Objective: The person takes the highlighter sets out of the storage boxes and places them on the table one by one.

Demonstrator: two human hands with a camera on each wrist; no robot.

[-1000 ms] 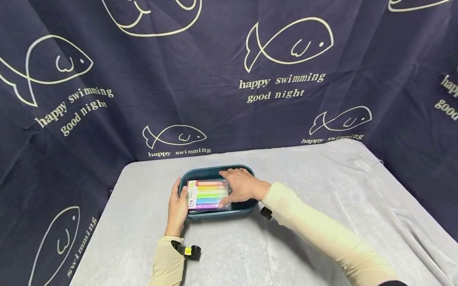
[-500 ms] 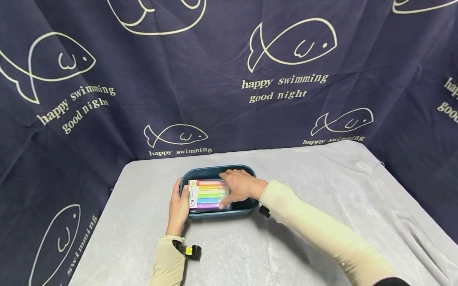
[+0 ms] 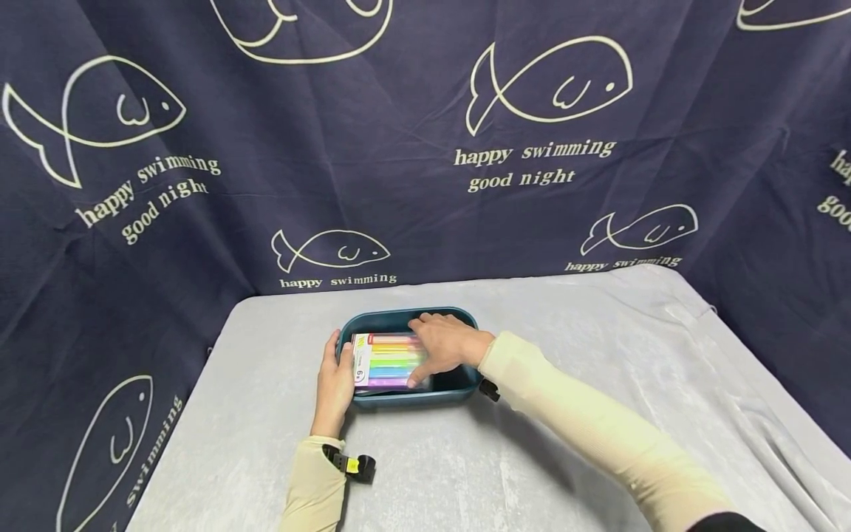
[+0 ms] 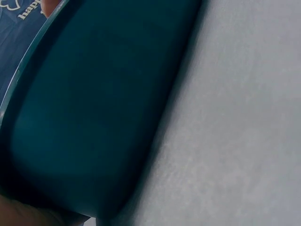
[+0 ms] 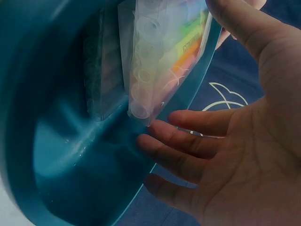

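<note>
A clear pack of highlighters (image 3: 388, 360) with a white end label lies in the dark teal bin (image 3: 412, 400). My right hand (image 3: 448, 346) spans the pack's right end, thumb at the near edge and fingers at the far edge. In the right wrist view its fingertips (image 5: 157, 127) meet the pack's corner. Beneath that pack, a second clear pack (image 5: 101, 70) sits deeper in the bin. My left hand (image 3: 335, 388) grips the bin's left end, thumb over the rim beside the label. Only the bin's outer wall (image 4: 94, 103) and bits of hand show in the left wrist view.
The bin stands on a table with a pale grey cloth (image 3: 532, 458), wrinkled at the right. Behind and at both sides hangs a navy curtain (image 3: 412, 185) with fish drawings. Each wrist carries a small black camera (image 3: 361, 468).
The head view has shifted slightly, so the bin and hands sit a little further right in it. Both hands keep the same hold.
</note>
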